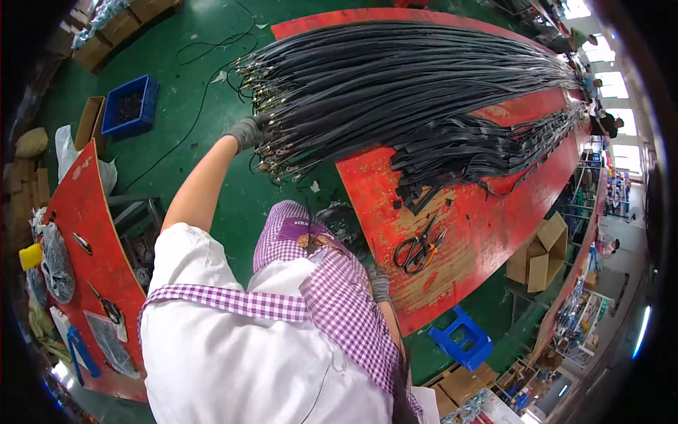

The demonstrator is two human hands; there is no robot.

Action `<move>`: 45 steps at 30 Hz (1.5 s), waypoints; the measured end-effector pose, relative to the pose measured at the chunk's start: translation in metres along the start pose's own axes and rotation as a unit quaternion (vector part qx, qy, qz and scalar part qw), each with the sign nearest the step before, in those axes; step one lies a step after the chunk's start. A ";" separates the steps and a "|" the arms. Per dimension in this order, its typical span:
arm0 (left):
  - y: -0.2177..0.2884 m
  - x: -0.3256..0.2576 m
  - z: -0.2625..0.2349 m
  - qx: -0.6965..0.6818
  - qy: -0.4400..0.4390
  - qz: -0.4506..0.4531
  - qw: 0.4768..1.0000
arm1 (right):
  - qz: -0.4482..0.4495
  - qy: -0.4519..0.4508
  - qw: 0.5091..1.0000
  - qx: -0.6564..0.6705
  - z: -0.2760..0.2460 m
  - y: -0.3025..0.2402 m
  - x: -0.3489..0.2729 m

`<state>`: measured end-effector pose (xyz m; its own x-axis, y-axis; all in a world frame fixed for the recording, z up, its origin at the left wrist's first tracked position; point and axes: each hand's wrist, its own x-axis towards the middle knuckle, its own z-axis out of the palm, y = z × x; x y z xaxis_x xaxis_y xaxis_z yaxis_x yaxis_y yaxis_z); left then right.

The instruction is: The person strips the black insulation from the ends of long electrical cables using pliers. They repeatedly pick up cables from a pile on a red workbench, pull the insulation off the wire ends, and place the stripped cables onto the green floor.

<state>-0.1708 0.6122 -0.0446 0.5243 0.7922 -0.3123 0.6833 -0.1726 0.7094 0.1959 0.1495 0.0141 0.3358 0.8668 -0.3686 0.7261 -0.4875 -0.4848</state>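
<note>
A thick bundle of long, flat black cables [395, 78] with metal terminals at the near ends lies along the red table. My left hand [246, 133], in a grey glove, is at the left ends of the bundle, its fingers curled in against the cables and partly hidden by them. Low beside the table's left edge is my right hand [379, 283], also in a grey glove; my apron and forearm hide part of it, and its fingers do not show clearly. Black-handled scissors [417, 253] and orange-handled pliers [426, 256] lie on the table near the right hand.
A second heap of black strips [459, 152] rests on the red table [487, 219]. Another red tabletop [85, 205] with tools stands at left. A blue crate [131, 106], a blue stool [462, 339] and an open cardboard box [538, 254] stand around. Other people are far off at right.
</note>
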 end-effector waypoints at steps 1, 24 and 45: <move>0.027 -0.008 -0.003 -0.045 -0.001 0.018 0.999 | 0.011 0.008 1.000 -0.010 0.003 0.008 -0.004; 0.020 -0.062 0.000 -0.282 0.204 -0.117 0.930 | 0.030 0.080 0.996 0.033 0.033 -0.042 -0.042; 0.400 -0.330 0.141 -0.359 -0.418 0.176 0.816 | -0.090 0.127 0.872 0.464 -0.019 -0.138 -0.189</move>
<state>0.0014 0.1994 0.2535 0.9922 0.0409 -0.1182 0.0988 0.3223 0.9415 0.0432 0.0549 0.1655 0.4748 0.8755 -0.0903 0.0220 -0.1143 -0.9932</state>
